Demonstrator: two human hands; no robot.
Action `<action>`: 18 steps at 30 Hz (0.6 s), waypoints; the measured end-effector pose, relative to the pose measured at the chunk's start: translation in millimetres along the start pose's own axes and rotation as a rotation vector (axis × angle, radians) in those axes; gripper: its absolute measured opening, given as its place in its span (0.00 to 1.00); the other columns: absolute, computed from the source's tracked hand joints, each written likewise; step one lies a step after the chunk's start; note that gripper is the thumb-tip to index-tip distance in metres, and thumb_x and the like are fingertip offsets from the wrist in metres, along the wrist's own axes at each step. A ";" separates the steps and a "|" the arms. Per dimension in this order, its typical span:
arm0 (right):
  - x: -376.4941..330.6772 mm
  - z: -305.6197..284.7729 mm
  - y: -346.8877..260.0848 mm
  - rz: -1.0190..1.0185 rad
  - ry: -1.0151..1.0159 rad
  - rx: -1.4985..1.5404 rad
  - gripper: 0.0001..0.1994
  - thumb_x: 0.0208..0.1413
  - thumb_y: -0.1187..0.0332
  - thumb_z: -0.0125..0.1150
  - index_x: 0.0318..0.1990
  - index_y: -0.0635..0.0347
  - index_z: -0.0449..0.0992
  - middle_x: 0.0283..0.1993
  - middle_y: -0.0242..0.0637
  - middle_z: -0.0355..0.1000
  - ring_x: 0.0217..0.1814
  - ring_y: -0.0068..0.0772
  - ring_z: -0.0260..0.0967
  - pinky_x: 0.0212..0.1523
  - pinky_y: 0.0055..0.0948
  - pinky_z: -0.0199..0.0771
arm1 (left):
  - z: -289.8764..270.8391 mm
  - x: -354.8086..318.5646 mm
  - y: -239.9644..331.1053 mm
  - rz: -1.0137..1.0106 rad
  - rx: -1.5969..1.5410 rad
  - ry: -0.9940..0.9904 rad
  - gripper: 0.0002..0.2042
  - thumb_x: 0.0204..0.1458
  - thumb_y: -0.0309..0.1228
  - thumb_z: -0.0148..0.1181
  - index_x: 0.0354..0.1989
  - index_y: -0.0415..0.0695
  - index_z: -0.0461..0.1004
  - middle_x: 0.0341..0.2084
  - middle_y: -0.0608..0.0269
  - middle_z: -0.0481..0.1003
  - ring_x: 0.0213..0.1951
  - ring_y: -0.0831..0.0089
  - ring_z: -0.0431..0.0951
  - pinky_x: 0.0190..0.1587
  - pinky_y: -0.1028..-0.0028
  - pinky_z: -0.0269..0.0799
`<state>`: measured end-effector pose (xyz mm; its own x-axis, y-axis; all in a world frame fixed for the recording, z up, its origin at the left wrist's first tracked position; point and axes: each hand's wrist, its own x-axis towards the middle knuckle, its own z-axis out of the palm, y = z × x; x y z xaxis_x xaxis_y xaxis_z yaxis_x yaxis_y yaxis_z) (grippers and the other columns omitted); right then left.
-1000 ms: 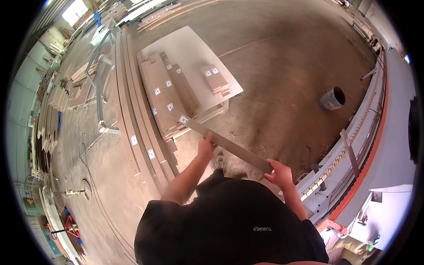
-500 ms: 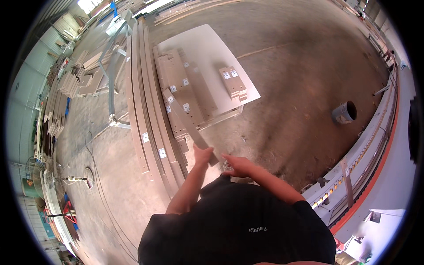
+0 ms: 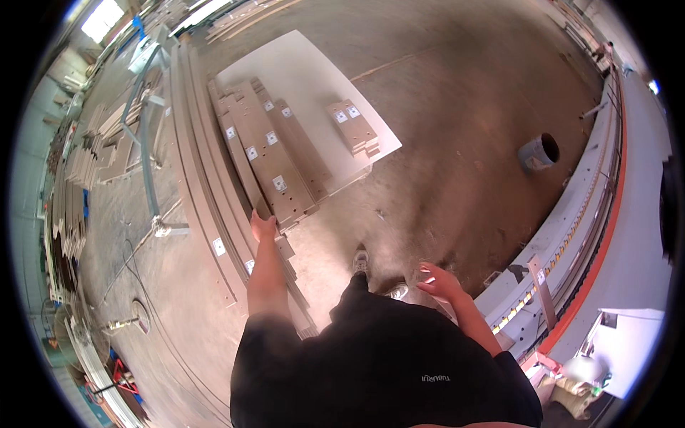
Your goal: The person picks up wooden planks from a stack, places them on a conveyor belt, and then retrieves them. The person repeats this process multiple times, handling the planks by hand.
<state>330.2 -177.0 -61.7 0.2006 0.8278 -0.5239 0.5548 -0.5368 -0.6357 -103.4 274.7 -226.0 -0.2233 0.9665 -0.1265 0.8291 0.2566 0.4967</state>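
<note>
My left hand (image 3: 263, 225) is closed on the near end of a long narrow brown board (image 3: 245, 171). That board lies along the left side of a stack of wider brown boards (image 3: 294, 200) with drilled holes and white labels. My right hand (image 3: 442, 284) is away from the boards, low on the right, its fingers curved and apart. A small white patch shows between those fingers; what it is I cannot make out.
A white sheet (image 3: 285, 60) lies under the boards, with a small pile of short boards (image 3: 351, 125) on its right. Long boards (image 3: 207, 164) run along the left. A bucket (image 3: 535, 155) stands right, near a long machine (image 3: 571, 221). A metal frame (image 3: 146, 157) stands left.
The narrow board has moved from in front of me, across the stack, to the stack's left side. My left hand has gone left with it; my right hand has swung right, away from it.
</note>
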 end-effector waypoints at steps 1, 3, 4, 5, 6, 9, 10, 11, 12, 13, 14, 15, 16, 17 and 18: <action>-8.2 -3.2 6.7 0.050 0.014 0.040 0.36 0.53 0.52 0.71 0.68 0.50 0.67 0.64 0.37 0.74 0.54 0.37 0.79 0.57 0.36 0.77 | 13.3 17.0 -12.0 0.022 -0.026 0.008 0.42 0.44 0.35 0.75 0.70 0.42 0.63 0.65 0.47 0.69 0.66 0.51 0.69 0.68 0.61 0.66; -27.7 -6.4 21.8 0.124 0.090 0.103 0.35 0.53 0.53 0.71 0.68 0.50 0.67 0.63 0.37 0.75 0.54 0.36 0.79 0.57 0.36 0.77 | 31.4 44.5 -21.2 0.088 -0.002 -0.028 0.36 0.49 0.35 0.70 0.68 0.42 0.64 0.65 0.47 0.69 0.66 0.51 0.70 0.67 0.61 0.67; -38.3 -7.1 30.1 0.161 0.131 0.140 0.35 0.53 0.54 0.71 0.68 0.50 0.67 0.63 0.36 0.75 0.55 0.36 0.79 0.57 0.36 0.77 | 35.2 55.1 -26.9 0.112 0.020 -0.037 0.35 0.49 0.36 0.69 0.68 0.42 0.65 0.65 0.48 0.70 0.65 0.50 0.70 0.67 0.61 0.67; -47.0 -5.7 39.2 0.185 0.169 0.154 0.35 0.52 0.55 0.71 0.68 0.51 0.67 0.62 0.37 0.76 0.52 0.36 0.80 0.56 0.36 0.78 | 39.7 62.3 -25.9 0.146 0.043 -0.051 0.35 0.50 0.36 0.68 0.68 0.42 0.65 0.64 0.48 0.70 0.65 0.50 0.70 0.66 0.61 0.68; -56.5 -3.9 49.5 0.227 0.220 0.170 0.35 0.52 0.57 0.71 0.68 0.52 0.67 0.61 0.39 0.76 0.49 0.36 0.81 0.54 0.35 0.78 | 40.0 60.5 -13.9 0.081 0.058 -0.110 0.32 0.52 0.36 0.65 0.67 0.43 0.66 0.64 0.50 0.71 0.65 0.52 0.71 0.66 0.62 0.67; -94.6 -15.4 84.8 0.323 0.421 0.093 0.31 0.51 0.57 0.70 0.64 0.48 0.71 0.54 0.37 0.79 0.50 0.37 0.80 0.53 0.38 0.78 | 35.0 58.2 -26.7 0.109 -0.073 -0.065 0.23 0.58 0.31 0.57 0.63 0.40 0.70 0.61 0.53 0.74 0.63 0.55 0.72 0.66 0.63 0.67; -109.0 -25.1 100.9 0.381 0.492 -0.007 0.31 0.51 0.55 0.69 0.64 0.49 0.71 0.53 0.37 0.80 0.55 0.41 0.78 0.56 0.41 0.77 | 36.1 58.9 -35.3 0.201 -0.257 0.022 0.20 0.60 0.28 0.55 0.61 0.39 0.72 0.60 0.54 0.74 0.62 0.56 0.73 0.65 0.63 0.67; -130.5 -35.6 113.2 0.441 0.575 -0.010 0.31 0.52 0.53 0.67 0.65 0.48 0.70 0.57 0.38 0.78 0.58 0.46 0.76 0.58 0.44 0.76 | 43.0 53.8 -27.6 0.272 -0.382 0.049 0.18 0.61 0.26 0.52 0.60 0.38 0.73 0.60 0.55 0.75 0.61 0.57 0.73 0.64 0.63 0.67; -161.4 -25.9 149.7 0.532 0.727 -0.186 0.34 0.51 0.53 0.69 0.66 0.47 0.69 0.61 0.40 0.75 0.58 0.49 0.75 0.58 0.45 0.76 | 52.2 17.1 13.3 0.256 -0.397 0.004 0.19 0.60 0.24 0.53 0.60 0.37 0.72 0.58 0.54 0.75 0.59 0.58 0.75 0.62 0.63 0.70; -183.5 -49.8 145.9 0.688 0.769 -0.194 0.36 0.49 0.54 0.71 0.68 0.45 0.67 0.63 0.43 0.72 0.60 0.50 0.73 0.62 0.45 0.73 | 22.0 -42.4 59.2 0.205 -0.414 0.008 0.20 0.59 0.23 0.54 0.61 0.36 0.72 0.56 0.54 0.76 0.56 0.59 0.76 0.59 0.63 0.73; -198.2 -86.2 150.4 0.824 0.694 -0.124 0.40 0.47 0.56 0.74 0.69 0.46 0.65 0.63 0.45 0.71 0.65 0.50 0.69 0.67 0.45 0.69 | 23.5 -60.8 41.4 0.263 -0.432 -0.056 0.20 0.59 0.23 0.56 0.61 0.36 0.71 0.55 0.53 0.76 0.55 0.60 0.76 0.56 0.64 0.74; -226.9 -81.8 197.5 0.684 0.875 -0.228 0.43 0.43 0.59 0.75 0.70 0.49 0.63 0.66 0.46 0.68 0.71 0.50 0.62 0.71 0.44 0.64 | 38.5 -78.2 38.9 0.341 -0.457 -0.161 0.21 0.59 0.24 0.57 0.61 0.36 0.70 0.54 0.53 0.76 0.53 0.61 0.77 0.54 0.64 0.75; -247.5 -82.8 217.9 0.869 0.833 -0.233 0.48 0.40 0.63 0.76 0.72 0.52 0.60 0.70 0.44 0.64 0.73 0.49 0.58 0.72 0.43 0.63 | 49.0 -83.2 36.4 0.424 -0.465 -0.257 0.22 0.58 0.24 0.58 0.62 0.36 0.69 0.53 0.53 0.76 0.51 0.62 0.77 0.52 0.65 0.76; -268.9 -82.5 238.2 1.022 0.770 -0.252 0.50 0.39 0.66 0.76 0.73 0.53 0.56 0.73 0.41 0.60 0.75 0.48 0.56 0.74 0.42 0.60 | 60.2 -112.4 51.8 0.367 -0.551 -0.515 0.20 0.58 0.24 0.59 0.59 0.37 0.71 0.48 0.55 0.76 0.47 0.67 0.77 0.46 0.69 0.78; -294.5 -70.4 265.9 1.025 0.753 -0.336 0.51 0.38 0.67 0.76 0.74 0.52 0.55 0.74 0.39 0.59 0.76 0.46 0.55 0.74 0.41 0.61 | 73.4 -148.0 67.5 0.242 -0.734 -0.729 0.18 0.59 0.24 0.59 0.58 0.38 0.73 0.46 0.59 0.76 0.44 0.72 0.78 0.43 0.74 0.77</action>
<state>475.5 -552.0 -36.5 0.9854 0.0177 -0.1696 0.0329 -0.9957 0.0871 23.3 149.4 -236.7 0.4691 0.8239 -0.3179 0.2436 0.2253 0.9434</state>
